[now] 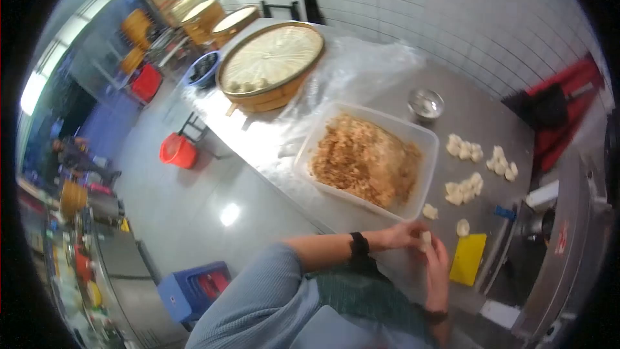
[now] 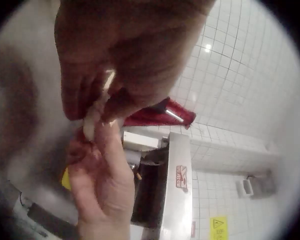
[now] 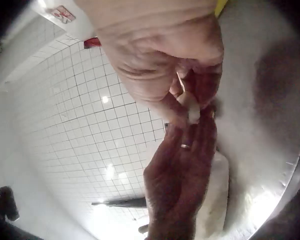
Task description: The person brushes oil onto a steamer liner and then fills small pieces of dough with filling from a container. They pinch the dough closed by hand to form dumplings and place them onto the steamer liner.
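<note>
Over the table's front edge, my left hand and right hand meet fingertip to fingertip, pinching a small pale dough dumpling between them. Thumbs and fingers of both hands press at its edge in the left wrist view, where the dumpling is partly covered. From the right wrist, the dumpling shows as a smooth white curve under the right thumb. Just beyond the hands stands a plastic tub of minced filling. A single dumpling and a round dough wrapper lie nearby.
Several shaped dumplings sit in clusters on the right, near a yellow flat sheet. A small metal bowl stands behind the tub. Farther left are a large round steamer, crumpled clear plastic and a red bucket.
</note>
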The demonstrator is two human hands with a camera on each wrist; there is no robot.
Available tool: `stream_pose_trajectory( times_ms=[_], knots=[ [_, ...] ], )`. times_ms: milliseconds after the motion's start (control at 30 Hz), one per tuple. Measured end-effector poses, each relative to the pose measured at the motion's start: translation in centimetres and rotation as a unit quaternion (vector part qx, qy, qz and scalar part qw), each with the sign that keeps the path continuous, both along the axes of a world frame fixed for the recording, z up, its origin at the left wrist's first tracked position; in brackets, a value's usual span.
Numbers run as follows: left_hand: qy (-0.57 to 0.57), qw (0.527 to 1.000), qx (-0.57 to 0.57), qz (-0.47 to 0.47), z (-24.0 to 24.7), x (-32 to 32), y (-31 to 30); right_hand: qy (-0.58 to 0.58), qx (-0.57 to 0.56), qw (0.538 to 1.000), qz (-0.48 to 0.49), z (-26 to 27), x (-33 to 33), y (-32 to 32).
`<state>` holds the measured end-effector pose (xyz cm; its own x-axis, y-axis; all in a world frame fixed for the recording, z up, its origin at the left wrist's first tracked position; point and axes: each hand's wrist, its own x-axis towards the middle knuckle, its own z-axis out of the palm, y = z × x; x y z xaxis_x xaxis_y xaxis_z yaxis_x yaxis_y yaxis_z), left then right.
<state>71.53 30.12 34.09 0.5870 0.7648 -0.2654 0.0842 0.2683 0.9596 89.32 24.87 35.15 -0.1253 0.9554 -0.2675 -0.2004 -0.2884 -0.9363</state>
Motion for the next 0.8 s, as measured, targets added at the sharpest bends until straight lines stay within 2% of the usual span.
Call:
stream_pose_trajectory(
  times_ms=[67, 100, 167, 267, 367, 400, 433, 467, 533, 600, 633, 667, 700, 767, 800],
  knots=[
    [-0.011, 1.000, 0.003, 0.026, -2.4, -0.3, -0.3, -0.015, -0.072, 0.997, -0.006, -1.3, 0.0, 0.2],
    [-0.028, 0.999, -0.002, 0.034, -3.4, -0.2, -0.6, -0.013, -0.066, 0.998, 0.007, -1.3, -0.1, 0.1],
    [-0.037, 0.998, 0.015, 0.043, -3.3, -0.5, -1.1, -0.129, -0.005, 0.991, 0.032, -0.5, -1.1, 0.3],
    [-0.019, 0.998, 0.028, 0.059, -3.7, -0.5, -2.0, -0.130, -0.040, 0.990, 0.023, 1.1, -2.0, -0.1],
    [0.021, 0.996, 0.021, 0.086, -1.5, -1.5, -1.9, -0.155, -0.078, 0.984, 0.035, -1.9, -2.0, 0.1],
    [0.044, 0.998, -0.010, 0.043, -1.1, -1.8, -1.9, -0.174, -0.061, 0.982, 0.051, -1.0, -2.5, 0.2],
    [0.071, 0.997, -0.038, 0.003, -0.7, -2.3, -1.7, -0.147, -0.069, 0.987, 0.003, -1.1, -2.9, -0.1],
    [0.063, 0.998, -0.016, 0.019, -1.2, -2.3, -2.0, -0.112, -0.071, 0.990, -0.042, -1.8, -3.5, -0.2],
    [0.064, 0.997, 0.035, 0.037, -3.8, -2.2, -2.2, -0.245, -0.008, 0.969, 0.018, -0.4, -3.5, -0.6],
    [0.062, 0.995, 0.068, 0.047, -3.7, -3.0, -0.6, -0.257, -0.025, 0.966, -0.003, 0.6, -4.2, -1.0],
    [0.112, 0.992, 0.063, -0.014, -3.3, -3.0, -0.3, -0.262, -0.014, 0.965, 0.003, -0.7, -3.8, -0.6],
    [0.156, 0.984, 0.048, -0.075, -3.2, -2.7, -0.8, -0.329, 0.032, 0.944, 0.009, -2.3, -3.1, -0.8],
    [0.146, 0.986, 0.042, -0.062, -4.1, -2.4, -1.1, -0.393, 0.077, 0.916, 0.021, -3.0, -2.8, -1.0],
    [0.221, 0.966, 0.132, -0.017, -7.0, -1.9, -1.3, -0.408, 0.101, 0.907, 0.018, -1.8, -3.1, -1.9],
    [0.173, 0.972, 0.159, -0.005, -8.1, -2.0, -1.5, -0.415, 0.128, 0.901, 0.000, -1.2, -3.5, -1.8]
  ],
)
